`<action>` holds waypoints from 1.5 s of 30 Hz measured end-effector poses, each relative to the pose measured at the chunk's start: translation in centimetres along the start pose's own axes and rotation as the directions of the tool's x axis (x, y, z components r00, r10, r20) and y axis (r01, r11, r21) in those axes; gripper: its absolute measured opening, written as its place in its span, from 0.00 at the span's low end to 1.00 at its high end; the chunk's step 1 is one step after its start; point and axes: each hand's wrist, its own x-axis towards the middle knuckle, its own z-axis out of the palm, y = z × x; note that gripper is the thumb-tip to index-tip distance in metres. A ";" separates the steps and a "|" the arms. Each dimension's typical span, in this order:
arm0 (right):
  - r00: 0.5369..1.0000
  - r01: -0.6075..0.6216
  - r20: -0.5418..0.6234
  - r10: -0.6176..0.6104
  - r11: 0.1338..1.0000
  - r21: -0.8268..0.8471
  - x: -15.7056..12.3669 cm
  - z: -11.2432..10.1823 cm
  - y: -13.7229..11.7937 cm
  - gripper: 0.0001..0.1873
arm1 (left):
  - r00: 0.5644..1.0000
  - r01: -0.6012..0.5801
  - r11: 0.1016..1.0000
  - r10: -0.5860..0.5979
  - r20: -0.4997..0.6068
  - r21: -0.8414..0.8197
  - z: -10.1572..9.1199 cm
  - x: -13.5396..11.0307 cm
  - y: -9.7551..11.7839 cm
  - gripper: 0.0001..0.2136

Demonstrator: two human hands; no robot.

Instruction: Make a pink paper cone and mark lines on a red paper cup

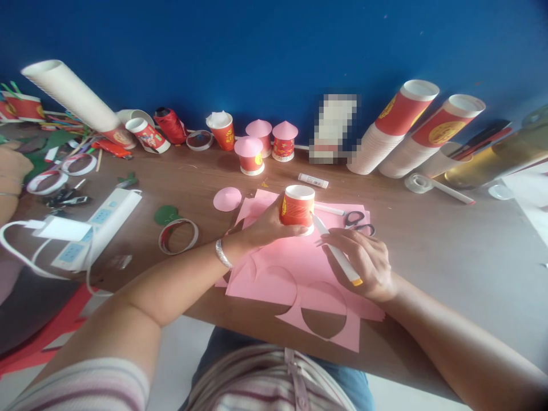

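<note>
1. The left hand [268,225] wraps around a round red paper cup [297,207], holding it upside down on the pink paper [299,268].
2. The right hand [363,260] grips a thin white pen [336,250], its tip touching the cup's rim.
3. The flat pink paper has round holes cut out.
4. Small black scissors [358,221] lie just beside it on the smooth brown table [449,251].

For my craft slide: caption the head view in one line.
Left hand holds an upturned red paper cup on pink paper; right hand holds a white pen against its rim.
</note>
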 end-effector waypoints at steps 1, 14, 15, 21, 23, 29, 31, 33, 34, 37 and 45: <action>1.000 0.001 0.000 -0.001 1.000 -0.002 0.0 0.0 0.0 0.23 | 1.000 0.001 1.000 -0.001 -0.010 0.002 0.0 0.0 -0.1 0.20; 1.000 -0.008 0.004 0.008 1.000 0.022 0.4 0.2 -0.2 0.27 | 1.000 -0.009 1.000 0.009 -0.023 -0.011 0.0 0.0 -0.3 0.23; 1.000 -0.009 0.008 0.008 1.000 0.021 0.3 0.2 -0.1 0.27 | 1.000 -0.007 1.000 0.007 -0.022 -0.011 0.0 0.0 -0.3 0.23; 1.000 0.004 0.020 -0.004 1.000 0.005 0.1 0.1 -0.1 0.22 | 1.000 0.002 0.999 -0.003 -0.019 -0.036 0.1 0.1 -0.3 0.21; 1.000 0.005 0.022 -0.005 1.000 0.000 0.0 0.1 -0.1 0.21 | 1.000 -0.002 0.999 0.002 -0.009 -0.040 0.0 0.1 -0.4 0.21; 1.000 -0.007 0.029 0.008 1.000 -0.006 0.1 0.0 -0.2 0.22 | 1.000 0.011 0.999 -0.012 -0.008 -0.034 0.0 -0.1 -0.3 0.20; 1.000 0.004 0.022 -0.003 1.000 -0.008 0.2 -0.1 -0.3 0.21 | 1.000 0.004 1.000 -0.005 -0.017 -0.025 0.0 -0.1 -0.2 0.20; 0.999 0.037 0.007 -0.037 0.999 -0.009 0.4 -0.1 -0.5 0.20 | 1.000 -0.012 1.000 0.012 -0.020 -0.001 0.0 -0.1 -0.3 0.21; 0.998 0.055 0.002 -0.055 0.998 -0.007 0.5 -0.1 -0.6 0.19 | 1.000 -0.021 1.000 0.022 -0.014 0.009 -0.1 -0.1 -0.3 0.21; 0.997 0.082 -0.005 -0.082 0.997 0.002 0.8 0.0 -0.7 0.17 | 0.999 -0.040 0.999 0.039 0.016 0.030 -0.2 0.1 -0.8 0.22; 0.999 0.051 0.017 -0.051 0.999 -0.011 1.0 0.0 -0.8 0.19 | 0.997 -0.076 0.993 0.075 0.015 0.088 -0.4 0.0 -1.3 0.21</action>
